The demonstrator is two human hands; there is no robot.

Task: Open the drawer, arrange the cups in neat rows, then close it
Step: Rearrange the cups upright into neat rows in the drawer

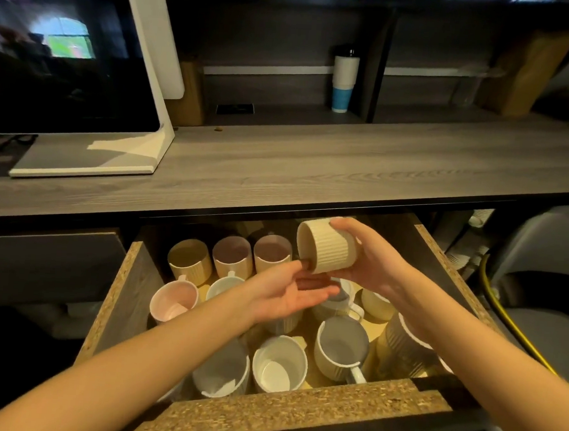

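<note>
The drawer (305, 404) stands pulled out below the desk, with several ribbed cups inside. Three cups stand upright in a row at the back: a yellow cup (190, 259), a purple one (232, 257) and another purple one (271, 254). My right hand (370, 254) grips a cream ribbed cup (326, 244), tipped on its side above the drawer's back right. My left hand (292, 290) is palm up under it, fingertips touching its lower edge. A pink cup (173, 301), a white cup (279, 365) and a grey cup with a handle (341, 347) sit loosely in front.
The grey wooden desk top (312, 170) overhangs the drawer's back. A monitor on a white stand (90, 156) stands at the left. A stack of paper cups (344, 80) is on the shelf behind. A yellow hose (503, 315) runs right of the drawer.
</note>
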